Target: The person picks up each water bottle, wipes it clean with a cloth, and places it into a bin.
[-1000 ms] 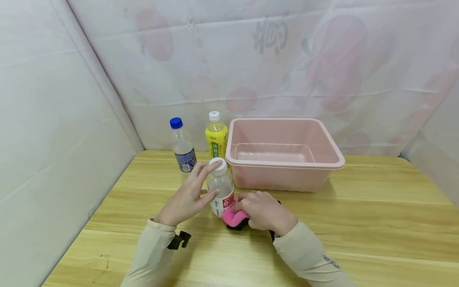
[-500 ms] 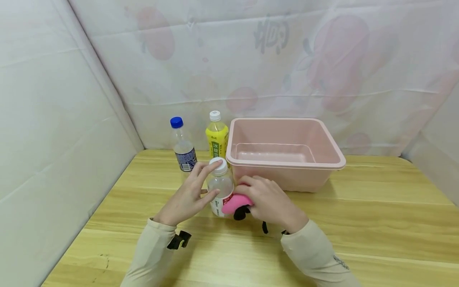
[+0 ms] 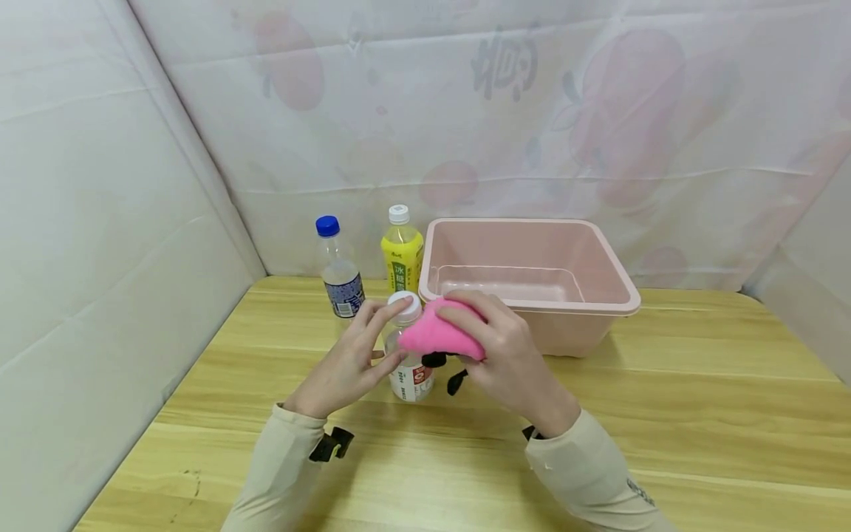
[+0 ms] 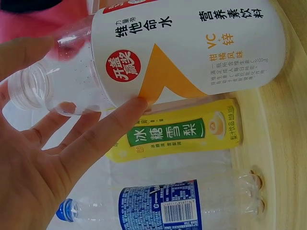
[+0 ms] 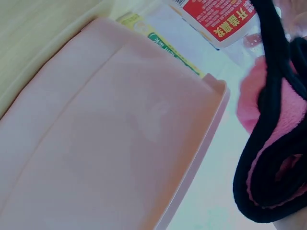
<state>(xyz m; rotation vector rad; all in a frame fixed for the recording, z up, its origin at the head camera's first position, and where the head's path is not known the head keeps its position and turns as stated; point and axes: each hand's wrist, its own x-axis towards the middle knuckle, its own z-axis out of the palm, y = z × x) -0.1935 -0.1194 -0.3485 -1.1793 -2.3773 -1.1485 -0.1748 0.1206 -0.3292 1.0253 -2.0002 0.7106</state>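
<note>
Here, the left hand (image 3: 346, 369) held the upright white-capped bottle (image 3: 411, 380) on the wooden table (image 3: 665, 414), 1 fingertip on its cap and the thumb on its side. The right hand (image 3: 518, 358) gripped a pink cloth (image 3: 442, 332) by the bottle's neck; contact was unclear. Behind stood 2 others, a yellow-labelled bottle (image 3: 402, 255) and a blue-capped bottle (image 3: 343, 277), left of a pink tub (image 3: 572, 329).

Head view faces down; wrist views close, sharing front bottle (image 4: 165, 60).
</note>
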